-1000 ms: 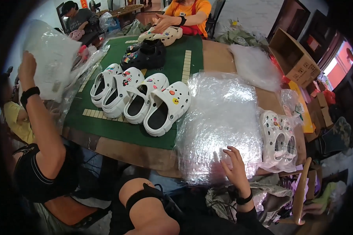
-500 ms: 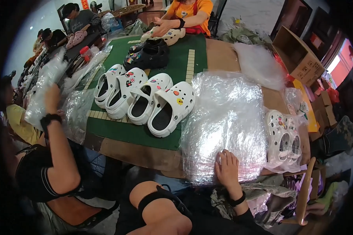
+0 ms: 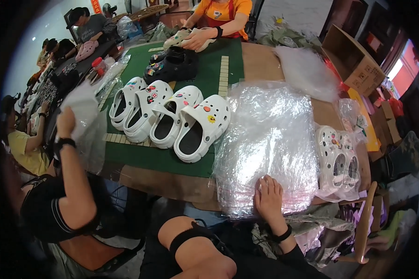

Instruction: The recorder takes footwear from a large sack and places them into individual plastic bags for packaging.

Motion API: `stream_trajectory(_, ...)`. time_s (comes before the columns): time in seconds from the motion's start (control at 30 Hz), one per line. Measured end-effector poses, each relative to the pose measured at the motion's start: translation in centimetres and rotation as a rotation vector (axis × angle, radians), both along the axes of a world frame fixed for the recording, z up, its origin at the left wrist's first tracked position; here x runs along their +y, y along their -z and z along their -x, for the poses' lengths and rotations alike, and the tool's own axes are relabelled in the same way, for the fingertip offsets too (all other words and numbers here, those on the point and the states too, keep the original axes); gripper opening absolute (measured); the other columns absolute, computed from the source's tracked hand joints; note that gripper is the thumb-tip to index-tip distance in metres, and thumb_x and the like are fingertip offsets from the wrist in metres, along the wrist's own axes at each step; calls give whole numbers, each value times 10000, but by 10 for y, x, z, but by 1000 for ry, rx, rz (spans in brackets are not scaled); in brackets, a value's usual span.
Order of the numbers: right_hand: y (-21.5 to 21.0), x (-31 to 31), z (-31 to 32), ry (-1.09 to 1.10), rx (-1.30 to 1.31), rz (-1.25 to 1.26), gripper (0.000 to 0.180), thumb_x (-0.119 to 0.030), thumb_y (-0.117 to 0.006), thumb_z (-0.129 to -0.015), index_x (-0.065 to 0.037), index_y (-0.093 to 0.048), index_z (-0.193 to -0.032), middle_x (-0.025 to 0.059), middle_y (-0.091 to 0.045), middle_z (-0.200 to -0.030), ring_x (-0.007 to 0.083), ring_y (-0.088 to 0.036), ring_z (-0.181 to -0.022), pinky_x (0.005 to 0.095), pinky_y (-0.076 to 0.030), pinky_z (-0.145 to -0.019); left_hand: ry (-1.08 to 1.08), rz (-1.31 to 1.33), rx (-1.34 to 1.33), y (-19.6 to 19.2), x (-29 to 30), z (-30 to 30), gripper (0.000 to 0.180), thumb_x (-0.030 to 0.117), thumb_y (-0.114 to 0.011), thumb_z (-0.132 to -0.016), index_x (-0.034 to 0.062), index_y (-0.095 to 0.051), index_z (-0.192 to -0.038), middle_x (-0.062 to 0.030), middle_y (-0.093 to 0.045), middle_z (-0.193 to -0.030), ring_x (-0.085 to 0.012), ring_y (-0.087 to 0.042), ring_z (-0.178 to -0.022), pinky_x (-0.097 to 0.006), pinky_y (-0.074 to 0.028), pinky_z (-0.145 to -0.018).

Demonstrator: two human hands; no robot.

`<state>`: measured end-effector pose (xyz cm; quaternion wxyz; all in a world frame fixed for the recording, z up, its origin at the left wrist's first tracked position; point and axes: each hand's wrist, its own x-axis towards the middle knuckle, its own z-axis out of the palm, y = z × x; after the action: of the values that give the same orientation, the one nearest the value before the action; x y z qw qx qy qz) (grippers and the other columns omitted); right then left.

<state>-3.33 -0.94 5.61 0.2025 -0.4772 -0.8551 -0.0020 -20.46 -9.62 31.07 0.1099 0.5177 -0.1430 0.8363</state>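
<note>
My right hand (image 3: 268,197) lies flat with its fingers stretched out on the near edge of a stack of clear plastic bags (image 3: 270,125). It grips nothing. At the lower middle, what seems to be my left hand (image 3: 177,228) is bent over below the table edge, a black band round the wrist; its fingers are hidden. Left of the stack stand two pairs of white clogs with colourful charms: a front clog (image 3: 202,128) touches or nearly touches the bags. Right of the stack, another white pair of clogs (image 3: 337,158) sits inside a clear bag.
Black clogs (image 3: 172,65) stand farther back on the green mat (image 3: 160,165). Across the table, a person in orange (image 3: 223,16) handles pale clogs. At left, a co-worker's hand (image 3: 66,123) holds a clear bag. Loose film (image 3: 307,72) and a cardboard box (image 3: 354,60) are at back right.
The co-worker's hand at left has lowered its bag toward the table. The person across has both hands on the pale clogs, now lower. My right hand stays on the bags.
</note>
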Motion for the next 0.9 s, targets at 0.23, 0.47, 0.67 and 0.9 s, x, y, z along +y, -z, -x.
stream_trajectory(0.23, 8, 3, -5, 43, -35, -2, 418, -197, -560, -828, -53, -493, -1215, 165, -462, -1266, 332, -431, -1160, 466, -334, -974, 224, 437, 296, -5, -19, 26, 70, 150, -536, -887, 120, -587, -925, -37, -545, -907, -194, -516, -795, -325, -415, -723)
stream_trajectory(0.47, 12, 4, -10, 60, -24, 88, 436, -221, -520, -837, -56, -478, -1238, 199, -461, -1269, 353, -421, -1169, 492, -320, -978, 122, 452, 113, 14, 1, -10, 66, 173, -571, -864, 127, -591, -907, -56, -534, -942, -220, -518, -796, -367, -419, -728)
stream_trajectory(0.67, 26, 5, -14, 17, 3, 232, 411, -239, -521, -859, -33, -478, -1212, 163, -473, -1284, 333, -443, -1173, 438, -313, -1020, -86, 968, 1024, 93, 63, -41, 348, 110, -573, -800, -39, -517, -1109, -199, -557, -1085, -313, -535, -979, -436, -421, -834)
stream_trajectory(0.9, -47, -6, -64, 96, 300, 125, 385, -189, -632, -783, -63, -566, -1141, 139, -559, -1179, 316, -519, -1099, 424, -399, -942, -706, 895, 1599, 205, 73, -47, 446, 234, -626, -808, 69, -526, -1210, -212, -503, -1198, -397, -436, -1148, -492, -335, -949)
